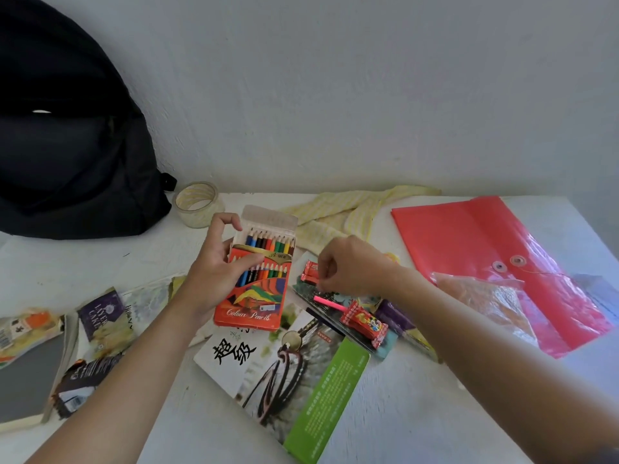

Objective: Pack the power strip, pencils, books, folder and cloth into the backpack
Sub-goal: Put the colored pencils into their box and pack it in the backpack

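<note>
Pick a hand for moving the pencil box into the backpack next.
Left. The left hand grips the pencil box, and the backpack sits to that side. The right hand is beside the red candy, farther from the backpack.

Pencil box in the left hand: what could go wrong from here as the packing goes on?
1. The pencil box sits in the left hand with its flap open and the pencil tips bare. If it is tipped toward the backpack, pencils could slide out.
2. Sweets lie on a book by the right hand. Lifting that book may scatter them or carry them into the bag.
</note>
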Tool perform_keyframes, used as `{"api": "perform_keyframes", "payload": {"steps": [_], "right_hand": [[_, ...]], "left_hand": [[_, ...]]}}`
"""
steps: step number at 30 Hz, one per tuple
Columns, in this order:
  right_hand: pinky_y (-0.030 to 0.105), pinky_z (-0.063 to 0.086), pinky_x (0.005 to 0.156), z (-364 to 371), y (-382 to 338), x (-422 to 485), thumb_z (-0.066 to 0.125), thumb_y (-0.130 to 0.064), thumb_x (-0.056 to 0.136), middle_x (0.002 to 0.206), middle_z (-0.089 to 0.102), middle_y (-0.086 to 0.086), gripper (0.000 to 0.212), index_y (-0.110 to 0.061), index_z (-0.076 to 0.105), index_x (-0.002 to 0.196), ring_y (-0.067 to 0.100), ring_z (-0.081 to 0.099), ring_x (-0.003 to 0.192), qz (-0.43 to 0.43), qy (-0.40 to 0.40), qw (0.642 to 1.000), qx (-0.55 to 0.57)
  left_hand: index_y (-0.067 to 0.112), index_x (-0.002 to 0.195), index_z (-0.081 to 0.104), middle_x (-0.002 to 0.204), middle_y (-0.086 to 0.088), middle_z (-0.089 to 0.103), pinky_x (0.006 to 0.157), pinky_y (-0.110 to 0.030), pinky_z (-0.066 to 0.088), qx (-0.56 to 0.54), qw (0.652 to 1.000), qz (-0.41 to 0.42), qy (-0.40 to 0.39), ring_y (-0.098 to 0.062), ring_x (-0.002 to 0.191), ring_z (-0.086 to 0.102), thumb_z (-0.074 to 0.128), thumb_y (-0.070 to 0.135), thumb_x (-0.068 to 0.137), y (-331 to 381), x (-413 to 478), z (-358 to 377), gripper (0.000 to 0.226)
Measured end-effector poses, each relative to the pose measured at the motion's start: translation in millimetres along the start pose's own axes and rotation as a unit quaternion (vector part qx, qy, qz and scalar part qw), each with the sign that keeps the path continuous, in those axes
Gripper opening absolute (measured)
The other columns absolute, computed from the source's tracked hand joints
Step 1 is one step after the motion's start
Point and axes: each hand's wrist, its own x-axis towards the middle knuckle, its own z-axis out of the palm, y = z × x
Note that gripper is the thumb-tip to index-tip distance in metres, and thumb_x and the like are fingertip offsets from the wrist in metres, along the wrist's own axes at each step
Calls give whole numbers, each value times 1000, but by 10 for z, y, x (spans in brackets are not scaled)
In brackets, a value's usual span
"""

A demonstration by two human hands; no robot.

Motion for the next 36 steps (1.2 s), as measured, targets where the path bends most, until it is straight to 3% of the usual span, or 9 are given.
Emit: {"api": "perform_keyframes", "payload": {"steps": [5,9,13,17,20,25,29,32,36], "right_hand": [[31,56,66,185,17,10,86,-30,73,82,70,-4,25,-19,70,88,16,66,79,7,-39,995,-90],[31,56,66,209,37,46,78,-22,81,87,69,-2,13,-18,69,90,18,65,80,8,-59,994,-97],[25,52,60,111,-9,105,61,-25,97,88,67,-2,10,-16,64,96,11,62,69,3,26,998,57],[28,42,50,-88,-223,152,48,-32,105,69,66,1,11,-23,53,105,11,52,50,-19,124,945,303],[29,41,57,-206,-348,200,55,-38,101,63,53,-7,8,-34,62,101,12,46,54,-57,188,940,278],[18,46,68,-349,-525,255,56,-1,94,87,61,-20,34,-24,80,91,4,59,81,-68,160,960,220],[24,50,63,-340,-569,286,69,-2,89,81,70,-3,14,-16,72,91,8,59,64,-82,202,931,294],[34,58,64,-331,-594,315,73,1,86,83,72,13,21,-7,60,101,18,62,60,-61,205,880,424],[37,57,67,-283,-659,330,75,2,84,85,74,16,31,-5,56,107,20,61,60,-35,195,860,470]], "left_hand": [[39,122,57,107,-12,74,73,-49,63,1,1000,10,-6,-35,92,76,69,2,93,-7,25,-2,48],[43,129,57,108,-8,76,80,-51,62,9,1000,17,-15,-34,95,76,68,1,94,-4,22,-20,55],[45,131,55,108,-5,76,77,-47,63,18,999,18,-22,-31,94,77,68,3,94,22,0,-13,57],[48,131,51,107,-2,76,75,-46,63,34,999,26,-29,-29,92,77,69,6,94,92,-10,10,59],[50,132,49,108,-1,76,71,-42,64,43,998,29,-39,-28,90,78,69,7,95,143,-18,25,60],[48,136,46,109,-2,76,69,-39,64,45,996,38,-63,-29,90,77,69,6,95,173,-38,44,63],[47,136,45,109,-3,75,67,-35,63,39,997,34,-64,-27,90,77,68,4,95,139,-54,55,64],[50,133,45,107,1,76,67,-33,62,44,996,33,-64,-25,90,77,69,5,95,124,-67,51,63],[49,133,45,106,4,76,68,-33,62,45,997,28,-61,-24,91,77,70,7,95,141,-69,38,62]]}}
